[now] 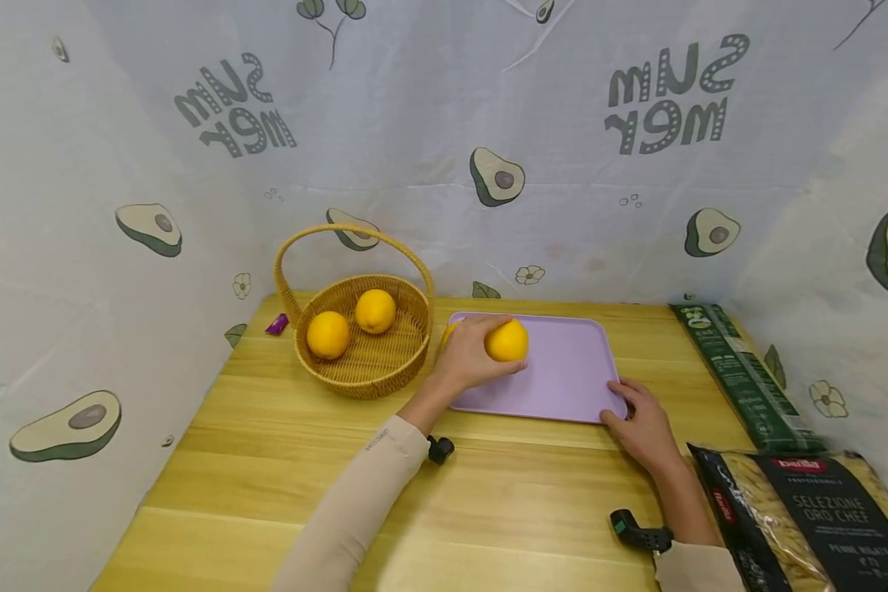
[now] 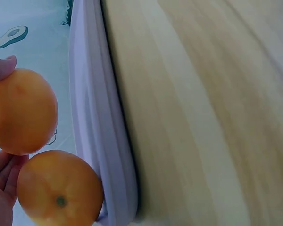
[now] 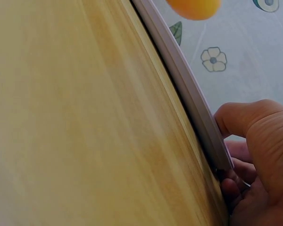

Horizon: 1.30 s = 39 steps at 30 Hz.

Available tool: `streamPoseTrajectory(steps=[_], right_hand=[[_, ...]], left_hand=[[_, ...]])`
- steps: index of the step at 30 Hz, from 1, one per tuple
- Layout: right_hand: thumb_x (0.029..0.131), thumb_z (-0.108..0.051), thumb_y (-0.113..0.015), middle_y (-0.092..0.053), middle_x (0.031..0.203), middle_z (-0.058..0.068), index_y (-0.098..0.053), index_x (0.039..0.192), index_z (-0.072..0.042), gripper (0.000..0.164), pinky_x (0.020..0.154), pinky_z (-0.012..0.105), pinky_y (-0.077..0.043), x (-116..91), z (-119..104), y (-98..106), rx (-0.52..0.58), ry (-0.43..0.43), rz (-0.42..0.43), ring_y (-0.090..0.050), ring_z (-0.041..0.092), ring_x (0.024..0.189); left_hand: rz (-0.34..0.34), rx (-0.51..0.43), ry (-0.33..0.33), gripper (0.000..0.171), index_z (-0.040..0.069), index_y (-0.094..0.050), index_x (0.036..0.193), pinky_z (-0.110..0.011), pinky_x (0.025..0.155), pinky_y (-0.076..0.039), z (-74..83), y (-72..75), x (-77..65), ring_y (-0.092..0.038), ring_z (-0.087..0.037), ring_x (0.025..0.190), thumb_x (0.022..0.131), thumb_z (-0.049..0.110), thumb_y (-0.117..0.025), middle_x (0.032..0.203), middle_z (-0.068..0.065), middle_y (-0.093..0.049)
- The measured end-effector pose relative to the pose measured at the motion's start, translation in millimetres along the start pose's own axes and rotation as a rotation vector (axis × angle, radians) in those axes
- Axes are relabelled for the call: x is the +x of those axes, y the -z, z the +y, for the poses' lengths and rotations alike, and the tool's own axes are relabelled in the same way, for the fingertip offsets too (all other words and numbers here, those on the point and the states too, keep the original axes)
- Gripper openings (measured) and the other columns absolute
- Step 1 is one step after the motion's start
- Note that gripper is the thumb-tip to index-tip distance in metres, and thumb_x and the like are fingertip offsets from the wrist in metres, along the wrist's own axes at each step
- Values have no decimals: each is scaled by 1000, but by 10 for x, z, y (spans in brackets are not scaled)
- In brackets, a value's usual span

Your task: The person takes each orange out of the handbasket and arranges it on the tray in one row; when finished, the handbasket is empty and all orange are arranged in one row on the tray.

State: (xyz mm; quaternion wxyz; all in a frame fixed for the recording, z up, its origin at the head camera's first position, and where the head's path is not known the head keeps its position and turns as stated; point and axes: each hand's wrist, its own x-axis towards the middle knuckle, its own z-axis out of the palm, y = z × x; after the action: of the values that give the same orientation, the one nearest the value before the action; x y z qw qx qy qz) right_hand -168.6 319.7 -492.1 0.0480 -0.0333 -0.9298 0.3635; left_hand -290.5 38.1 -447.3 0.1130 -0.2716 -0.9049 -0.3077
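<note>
My left hand [image 1: 468, 353] grips an orange [image 1: 507, 340] between thumb and fingers above the left part of a lilac tray [image 1: 562, 362]. In the left wrist view, the held orange [image 2: 26, 113] is close to a second orange [image 2: 61, 190], which sits by the tray's rim. The hand hides most of that second one in the head view. At the tray's front right corner, my right hand [image 1: 642, 423] holds the rim. Its thumb and fingers bend around the corner in the right wrist view, where the tray edge [image 3: 184, 80] runs up to the left.
Left of the tray stands a wicker basket [image 1: 419, 355] with a tall handle and two oranges [image 1: 351, 323] inside. A small purple wrapped item [image 1: 277, 324] lies beside it. Along the right side are a green package [image 1: 743, 374] and a pasta bag [image 1: 807, 518].
</note>
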Motion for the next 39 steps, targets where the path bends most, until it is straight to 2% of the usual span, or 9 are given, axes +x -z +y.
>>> streamPoseTrajectory(steps=[3, 10, 19, 25, 35, 39], right_hand=[[90, -15, -63, -33, 148, 32, -44, 139, 10, 59, 104, 63, -35, -2, 13, -2, -4, 3, 11, -36, 53, 132], [90, -15, -63, -33, 148, 32, -44, 139, 10, 59, 104, 63, -36, 10, 35, -12, 3, 5, 14, -36, 52, 132], [90, -15, -62, -32, 149, 32, -44, 140, 9, 58, 106, 63, -35, 18, 36, -19, 4, -8, 6, -35, 52, 133], [90, -15, -62, -32, 149, 32, -44, 139, 10, 58, 106, 63, -34, 10, 38, -11, 0, -3, 13, -35, 52, 134], [89, -14, -62, -33, 148, 32, -45, 138, 10, 58, 105, 63, -35, 5, 42, -13, -4, 15, 22, -36, 53, 132], [89, -14, -62, -33, 148, 32, -45, 139, 10, 58, 105, 63, -34, 2, 46, -15, 0, 9, 20, -35, 53, 133]], left_hand=[[-9, 19, -6, 78, 28, -57, 135, -34, 96, -49, -2, -36, 6, -57, -14, 121, 68, 60, -79, 132, 7, -62], [13, 127, 2, 78, 29, -58, 134, -37, 100, -43, -11, -81, 15, -56, -15, 119, 67, 64, -77, 130, 8, -63], [-11, 196, 67, 79, 32, -58, 134, -40, 101, -39, 26, -130, -6, -50, -18, 121, 66, 70, -74, 127, 5, -65], [-21, 258, 43, 80, 30, -59, 133, -38, 105, -35, 30, -184, -24, -47, -18, 119, 66, 72, -72, 123, 4, -66], [-48, 308, 11, 87, 30, -54, 139, -39, 108, -34, 23, -166, -48, -46, -19, 123, 67, 77, -68, 129, 4, -63], [-34, 303, -1, 88, 29, -52, 140, -40, 110, -33, 27, -154, -52, -46, -19, 127, 67, 75, -70, 132, 3, -60]])
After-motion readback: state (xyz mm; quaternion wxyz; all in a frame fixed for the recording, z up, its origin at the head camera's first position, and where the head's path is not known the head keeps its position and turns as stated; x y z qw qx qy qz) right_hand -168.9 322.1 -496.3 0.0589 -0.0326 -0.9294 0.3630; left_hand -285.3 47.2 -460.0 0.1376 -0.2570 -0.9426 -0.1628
